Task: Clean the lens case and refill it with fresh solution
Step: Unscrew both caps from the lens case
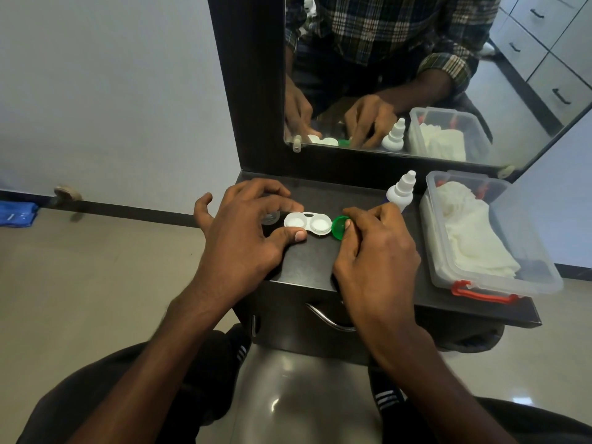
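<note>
From my feed I see a small dark desk (pixel 320 261) with a drawer handle (pixel 330 318) on its front. A dark-framed mirror (pixel 512 75) rises behind the desk and reflects white drawers. A pale wall (pixel 112 91) stands left of the desk, above a glossy beige tile floor (pixel 80 283).

White twin-well lens case (pixel 308 223) — both wells uncapped, lying flat on the dark surface (pixel 307 261). Green cap (pixel 339 227), tilted on edge, touches its right end. White solution bottle (pixel 400 190) stands capped — upright, behind and to the right.
</note>
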